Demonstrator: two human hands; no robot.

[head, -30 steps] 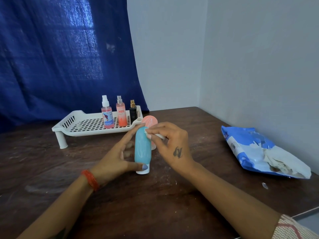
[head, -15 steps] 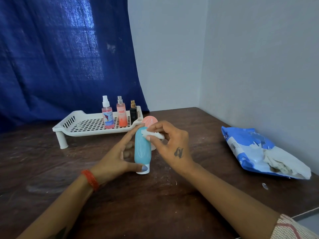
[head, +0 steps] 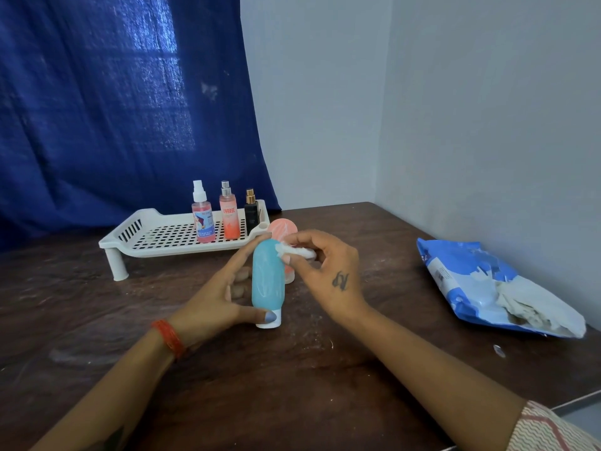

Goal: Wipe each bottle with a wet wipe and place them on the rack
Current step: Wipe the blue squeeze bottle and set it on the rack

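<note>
Teal bottle (head: 267, 278) apparently against left hand (head: 217, 297).

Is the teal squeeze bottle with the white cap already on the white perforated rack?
No, the teal squeeze bottle stands on the dark wooden table, gripped by the left hand.

A dark brown wooden table (head: 292, 402) with a worn, scratched surface and pale smears fills the lower half of the frame. Behind it, in the upper left of the frame, hangs a deep blue woven fabric curtain (head: 113, 102); light shines through it in a window-like patch. To the right of the curtain stands a plain pale grey wall (head: 315, 102), and it meets a second pale grey side wall (head: 494, 125) in a corner at the upper right. A small white scrap (head: 498, 350) lies on the table at the lower right. At the bottom right corner, a pale floor strip (head: 582, 408) shows beyond the table edge.
</note>
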